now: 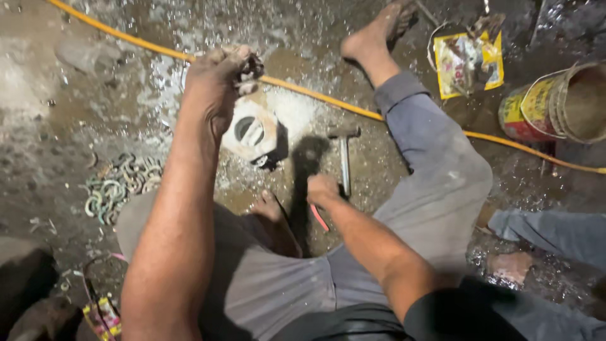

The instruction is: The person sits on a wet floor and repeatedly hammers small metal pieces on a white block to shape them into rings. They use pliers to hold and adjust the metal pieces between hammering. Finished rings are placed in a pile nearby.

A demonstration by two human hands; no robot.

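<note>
My left hand is raised and closed around a fistful of small dark metal bits, above a round pale metal block that lies on the gritty floor. My right hand rests low on the floor between my legs, fingers closed on the handle end of a hammer, whose head points away from me. A thin red tool lies just beside that hand. My bare feet and grey trousers frame the spot.
A yellow hose crosses the floor diagonally. A heap of greenish metal rings lies at left. A red-and-yellow tin can and a yellow packet sit at upper right. Another person's leg shows at right.
</note>
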